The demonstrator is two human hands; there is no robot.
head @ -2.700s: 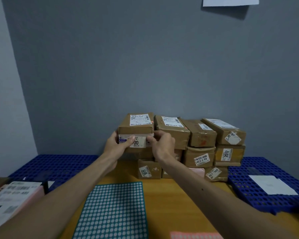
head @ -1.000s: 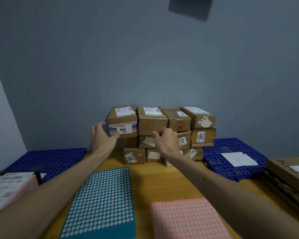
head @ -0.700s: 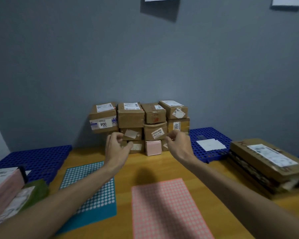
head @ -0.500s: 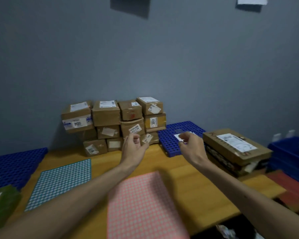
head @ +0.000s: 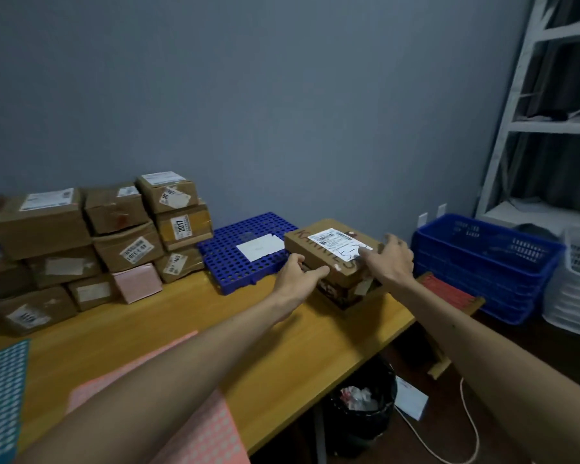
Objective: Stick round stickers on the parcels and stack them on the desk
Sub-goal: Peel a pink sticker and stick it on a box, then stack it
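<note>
Both hands, previously in mid-air, are now on the flat parcel at the bench's right end. The left hand grips its near edge, fingers curled; the right hand rests spread-fingered on top.

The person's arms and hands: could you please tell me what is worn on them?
Both are bare: the left arm and right arm show no sleeves to the frame edge. The left hand and right hand have no gloves, watch or wristband, and no rings show on the fingers.
</note>
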